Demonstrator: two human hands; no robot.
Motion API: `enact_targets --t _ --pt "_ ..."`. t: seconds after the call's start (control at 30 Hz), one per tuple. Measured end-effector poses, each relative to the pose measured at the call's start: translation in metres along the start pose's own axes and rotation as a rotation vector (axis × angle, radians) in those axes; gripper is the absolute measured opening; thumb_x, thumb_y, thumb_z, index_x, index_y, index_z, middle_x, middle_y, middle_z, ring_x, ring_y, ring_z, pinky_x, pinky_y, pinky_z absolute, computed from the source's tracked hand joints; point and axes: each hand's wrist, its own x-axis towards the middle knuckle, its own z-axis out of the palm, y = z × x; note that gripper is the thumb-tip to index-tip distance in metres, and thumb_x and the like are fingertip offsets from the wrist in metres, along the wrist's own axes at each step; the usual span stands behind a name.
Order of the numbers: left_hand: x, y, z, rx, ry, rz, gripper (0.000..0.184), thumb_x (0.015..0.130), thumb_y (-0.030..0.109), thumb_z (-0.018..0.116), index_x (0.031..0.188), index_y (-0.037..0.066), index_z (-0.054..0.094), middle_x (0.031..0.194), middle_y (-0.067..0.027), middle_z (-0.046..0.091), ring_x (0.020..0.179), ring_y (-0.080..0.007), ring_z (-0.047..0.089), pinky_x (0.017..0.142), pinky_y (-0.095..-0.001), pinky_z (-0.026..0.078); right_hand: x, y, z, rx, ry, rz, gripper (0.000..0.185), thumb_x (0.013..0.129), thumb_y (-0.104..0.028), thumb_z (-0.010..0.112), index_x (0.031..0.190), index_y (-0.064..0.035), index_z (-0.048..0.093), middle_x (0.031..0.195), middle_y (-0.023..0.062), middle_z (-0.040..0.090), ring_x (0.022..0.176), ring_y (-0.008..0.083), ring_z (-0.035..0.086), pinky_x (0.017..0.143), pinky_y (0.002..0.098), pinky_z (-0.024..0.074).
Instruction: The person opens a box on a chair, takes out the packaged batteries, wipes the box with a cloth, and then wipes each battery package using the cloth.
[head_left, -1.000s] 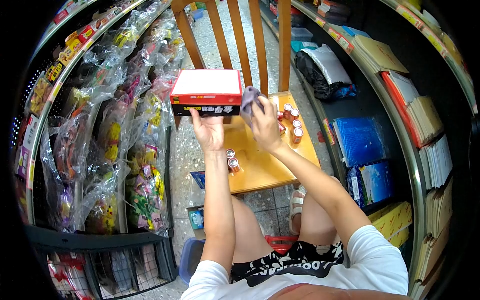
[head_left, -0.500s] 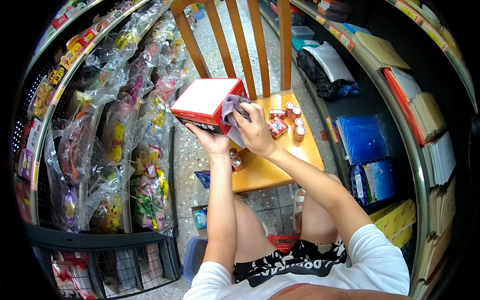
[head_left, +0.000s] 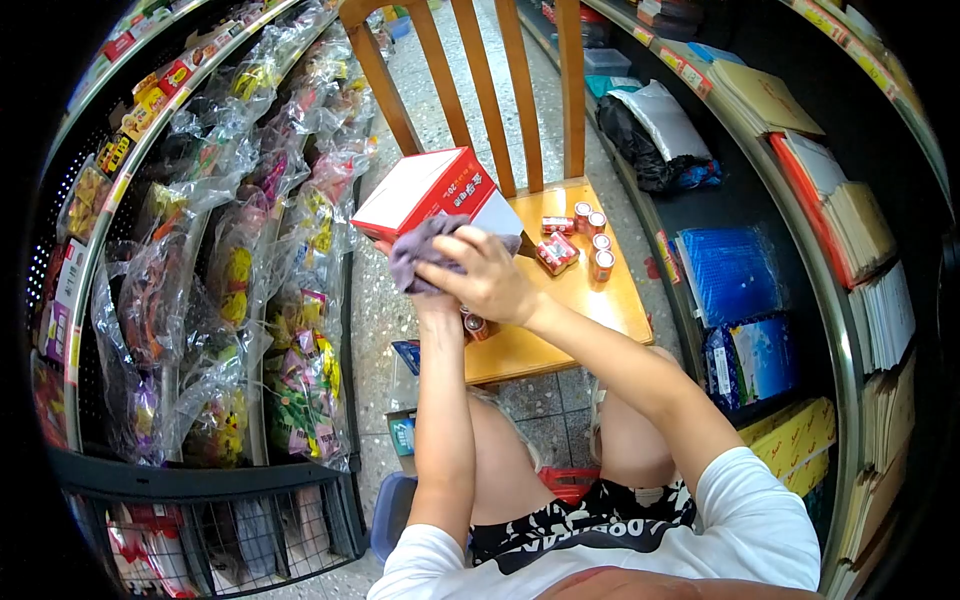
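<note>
A red and white cardboard box (head_left: 412, 188) is held up over the left part of the wooden chair seat, its open flap side turned to the right. Under the box is my left hand (head_left: 437, 303), supporting it; the cloth hides most of its fingers. My right hand (head_left: 490, 280) grips a crumpled purple-grey cloth (head_left: 425, 250) against the near side of the box. On the yellow chair seat (head_left: 530, 350) lie several red batteries: a wrapped pack (head_left: 557, 253), upright ones (head_left: 602, 262) to the right, and more (head_left: 475, 325) partly hidden beside my left wrist.
Shelves with plastic-bagged goods (head_left: 235, 280) run along the left, above a wire basket (head_left: 230, 540). Shelves with envelopes (head_left: 860, 230) and blue packs (head_left: 728, 275) line the right. The slatted chair back (head_left: 480, 90) rises beyond the seat. A small carton (head_left: 402, 435) stands by my left leg.
The box has turned, so its printed red side and white flap now show. My right hand and the cloth have moved down and left, over my left hand.
</note>
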Motion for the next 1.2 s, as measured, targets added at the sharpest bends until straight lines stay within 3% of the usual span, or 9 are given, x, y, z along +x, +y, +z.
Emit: enact_targets --t 0.07,0.1,0.17,0.27,0.3,0.6,0.83,1.1,1.2 --pt "-0.008 -0.004 0.001 -0.226 0.085 0.037 0.051 0.098 0.042 0.040 0.131 0.004 0.043 0.131 -0.0148 0.049 0.121 -0.0302 0.045 0.110 -0.0436 0.032 -0.001 -0.002 0.003 -0.035 -0.005 0.001 0.031 0.077 -0.015 0.060 0.108 -0.0164 0.067 0.118 0.0042 0.050 0.108 0.0253 0.045 0.093 0.0376 0.0410" --pt "-0.010 -0.005 0.002 -0.384 0.223 0.019 0.062 0.093 0.056 0.039 0.126 0.004 0.048 0.123 -0.0141 0.054 0.113 -0.0294 0.050 0.104 -0.0437 0.038 0.000 -0.001 0.004 -0.056 -0.002 0.018 0.031 0.077 -0.015 0.060 0.108 -0.0165 0.067 0.118 0.0041 0.051 0.108 0.0254 0.045 0.092 0.0378 0.0412" --pt "-0.005 -0.004 0.008 -0.362 0.402 0.010 0.072 0.089 0.066 0.040 0.123 0.004 0.051 0.119 -0.0132 0.058 0.108 -0.0286 0.055 0.100 -0.0435 0.043 0.001 0.004 0.005 -0.060 -0.001 0.051 0.032 0.077 -0.015 0.060 0.108 -0.0165 0.067 0.117 0.0042 0.051 0.108 0.0261 0.045 0.091 0.0384 0.0420" --pt "0.010 -0.010 0.038 -0.056 0.723 0.085 0.067 0.089 0.060 0.049 0.130 0.007 0.049 0.127 -0.0107 0.056 0.115 -0.0278 0.053 0.103 -0.0436 0.041 0.003 0.018 0.000 -0.129 0.082 0.133 0.030 0.079 -0.014 0.059 0.107 -0.0145 0.067 0.114 0.0061 0.051 0.107 0.0282 0.045 0.092 0.0392 0.0421" --pt "0.011 -0.006 0.031 -0.319 0.569 0.056 0.067 0.086 0.056 0.055 0.133 0.009 0.048 0.131 -0.0086 0.055 0.118 -0.0265 0.052 0.105 -0.0448 0.040 0.005 0.026 0.000 -0.160 0.125 0.189 0.030 0.079 -0.012 0.060 0.108 -0.0134 0.068 0.113 0.0075 0.051 0.106 0.0295 0.046 0.092 0.0405 0.0417" --pt "0.001 -0.004 0.031 -0.390 0.492 -0.002 0.068 0.082 0.044 0.068 0.133 0.003 0.048 0.133 -0.0154 0.053 0.121 -0.0319 0.050 0.106 -0.0496 0.037 0.011 0.056 -0.007 0.047 0.210 0.447 0.037 0.080 -0.001 0.057 0.116 0.0010 0.060 0.112 0.0173 0.052 0.104 0.0355 0.047 0.092 0.0426 0.0393" --pt "-0.022 0.019 -0.007 -0.590 0.428 -0.094 0.051 0.094 0.036 0.048 0.127 -0.003 0.052 0.130 -0.0228 0.054 0.120 -0.0369 0.051 0.105 -0.0545 0.035 0.021 0.063 -0.032 0.716 -0.020 0.521 0.034 0.081 0.001 0.055 0.114 0.0061 0.057 0.112 0.0131 0.055 0.110 0.0272 0.051 0.096 0.0334 0.0389" --pt "-0.046 0.018 -0.008 -0.275 0.454 -0.084 0.040 0.095 0.029 0.050 0.122 0.000 0.056 0.118 -0.0174 0.063 0.105 -0.0306 0.062 0.088 -0.0473 0.053 0.025 0.069 -0.033 0.565 0.033 0.509 0.034 0.082 -0.001 0.055 0.116 0.0025 0.057 0.114 0.0139 0.053 0.110 0.0295 0.050 0.097 0.0345 0.0376" --pt "-0.056 0.017 -0.012 -0.398 0.422 -0.092 0.041 0.096 0.028 0.050 0.125 -0.001 0.052 0.123 -0.0170 0.059 0.108 -0.0292 0.060 0.089 -0.0447 0.052 0.024 0.083 -0.023 0.532 0.091 0.551 0.033 0.084 -0.003 0.054 0.116 0.0018 0.057 0.114 0.0136 0.053 0.111 0.0290 0.050 0.097 0.0336 0.0376"
